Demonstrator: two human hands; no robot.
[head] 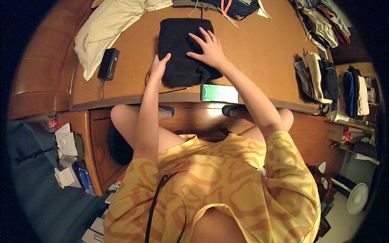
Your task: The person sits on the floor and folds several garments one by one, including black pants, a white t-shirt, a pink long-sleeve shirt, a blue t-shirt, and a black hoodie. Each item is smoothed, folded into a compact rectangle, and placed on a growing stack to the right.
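A black folded cloth, probably a garment (pixel 179 38), lies on a woven brown mat (pixel 258 54) in front of me. My right hand (pixel 210 51) rests on its upper right part, fingers spread apart and palm down. At the cloth's left edge is my left hand (pixel 158 69), its thumb reaching onto the fabric. The other left fingers are partly hidden along that side, so I cannot tell whether they grip it. Just below the cloth, near the mat's front edge, a smartphone (pixel 220 93) lies with its screen lit green and white.
A black power bank (pixel 108 63) with a cord lies at left beside a pale pillow (pixel 100 36). Folded clothes (pixel 316 77) are stacked at the right, near shelves (pixel 352 125) with more clothing. A backpack-like dark bundle (pixel 240 7) is at the far edge. A thin cable runs beneath the cloth.
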